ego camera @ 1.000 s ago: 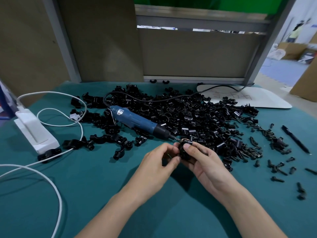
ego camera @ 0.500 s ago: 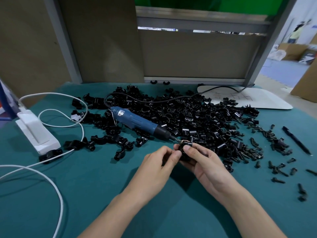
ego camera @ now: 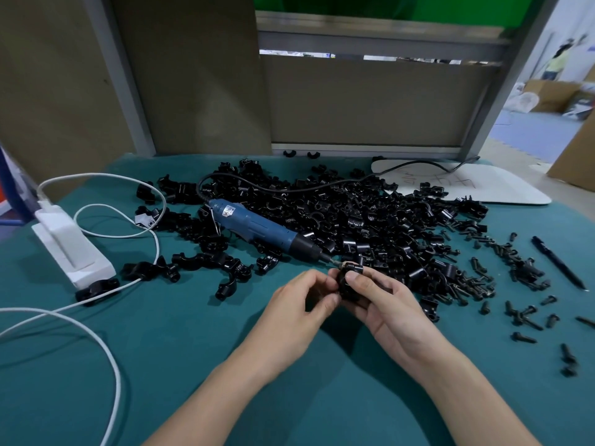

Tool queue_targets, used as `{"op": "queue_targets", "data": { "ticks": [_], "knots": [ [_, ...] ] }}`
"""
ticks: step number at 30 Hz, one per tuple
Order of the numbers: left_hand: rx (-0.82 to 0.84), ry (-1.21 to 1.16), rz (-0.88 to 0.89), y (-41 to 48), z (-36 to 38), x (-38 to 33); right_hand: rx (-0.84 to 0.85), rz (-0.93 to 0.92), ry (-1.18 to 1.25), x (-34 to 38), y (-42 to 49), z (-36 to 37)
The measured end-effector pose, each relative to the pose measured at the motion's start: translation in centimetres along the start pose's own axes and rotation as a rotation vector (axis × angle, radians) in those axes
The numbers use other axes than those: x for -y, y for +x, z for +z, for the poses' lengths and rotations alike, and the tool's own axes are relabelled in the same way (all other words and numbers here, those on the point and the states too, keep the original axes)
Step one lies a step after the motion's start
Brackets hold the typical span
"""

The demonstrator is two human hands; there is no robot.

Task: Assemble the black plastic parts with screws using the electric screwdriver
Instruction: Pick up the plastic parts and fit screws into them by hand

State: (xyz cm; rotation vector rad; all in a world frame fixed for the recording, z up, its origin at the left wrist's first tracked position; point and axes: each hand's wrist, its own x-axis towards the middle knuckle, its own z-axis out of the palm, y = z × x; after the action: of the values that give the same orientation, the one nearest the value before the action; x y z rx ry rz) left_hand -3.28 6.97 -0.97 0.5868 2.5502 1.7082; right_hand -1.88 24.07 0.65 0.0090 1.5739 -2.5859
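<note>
1. Black plastic part (ego camera: pixel 351 272), mid-surface (ego camera: pixel 193 342), pinched between left hand (ego camera: pixel 299 313) and right hand (ego camera: pixel 386 305); fingers hide most of it.
2. Electric screwdriver (ego camera: pixel 257 226) lies just behind, its tip beside the part.
3. Screw fitted: cannot tell.

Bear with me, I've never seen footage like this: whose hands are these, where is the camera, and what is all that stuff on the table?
There is no machine here. A person works with bare hands, and the single picture comes from a camera worn on their head, looking forward and down. The left hand and right hand together pinch one small black plastic part over a table covered in green cloth. Behind the hands a blue electric screwdriver lies unheld, its tip close to the held part, against a big pile of black plastic parts. Loose black screws and a black pen lie to the right. A white power adapter with white cables sits to the left.
</note>
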Motion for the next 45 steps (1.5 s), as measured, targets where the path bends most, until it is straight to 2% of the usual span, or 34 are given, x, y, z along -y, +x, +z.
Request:
{"op": "queue_targets", "data": {
  "ticks": [4, 8, 14, 20, 25, 27, 29, 31, 32, 34, 36, 39, 42, 45],
  "knots": [
    [-0.038, -0.046, -0.016, -0.1, 0.2, -0.1, -0.001, -0.001, -0.027, 0.0, 0.0, 0.1],
    [-0.032, 0.112, 0.015, -0.3, 0.0, 0.0, 0.003, -0.004, -0.007, -0.1, 0.0, -0.1],
    [-0.008, 0.021, -0.002, -0.2, 0.2, -0.1, 0.001, -0.003, 0.002, 0.0, 0.1, 0.1],
    [0.004, 0.157, -0.02, -0.6, 0.2, -0.3, 0.026, -0.006, -0.023, -0.1, 0.0, -0.1],
    [-0.013, 0.027, 0.015, -0.6, 0.4, -0.5, 0.023, -0.008, 0.013, -0.3, 0.3, -0.3],
    [-0.102, 0.014, -0.007, -0.4, 0.0, -0.6, -0.025, -0.013, 0.043, -0.4, 0.6, -0.5],
    [-0.272, 0.173, -0.027, 0.6, -1.3, -0.7, -0.08, -0.016, 0.076, -0.5, 0.8, -0.8],
    [-0.433, 0.489, -0.087, 2.5, -3.3, -0.8, -0.101, -0.011, 0.117, -0.3, 1.1, -0.9],
    [-0.476, 0.625, -0.165, 3.6, -4.4, -0.8, -0.113, 0.0, 0.141, -0.2, 1.2, -0.9],
    [-0.447, 0.77, -0.407, 6.1, -6.2, -0.5, -0.13, 0.022, 0.17, 0.0, 1.2, -1.1],
    [-0.351, 0.709, -0.602, 8.5, -7.2, -0.3, -0.131, 0.03, 0.183, 0.2, 1.1, -1.0],
    [-0.262, 0.479, -0.709, 11.4, -7.4, -0.5, -0.145, 0.021, 0.225, 0.5, 1.0, -1.1],
    [-0.356, 0.233, -0.717, 13.1, -6.7, -0.2, -0.169, 0.011, 0.27, 0.7, 1.0, -1.1],
    [-0.484, -0.164, -0.721, 13.5, -6.4, 0.4, -0.204, 0.003, 0.317, 0.8, 1.1, -1.3]
  ]
}}
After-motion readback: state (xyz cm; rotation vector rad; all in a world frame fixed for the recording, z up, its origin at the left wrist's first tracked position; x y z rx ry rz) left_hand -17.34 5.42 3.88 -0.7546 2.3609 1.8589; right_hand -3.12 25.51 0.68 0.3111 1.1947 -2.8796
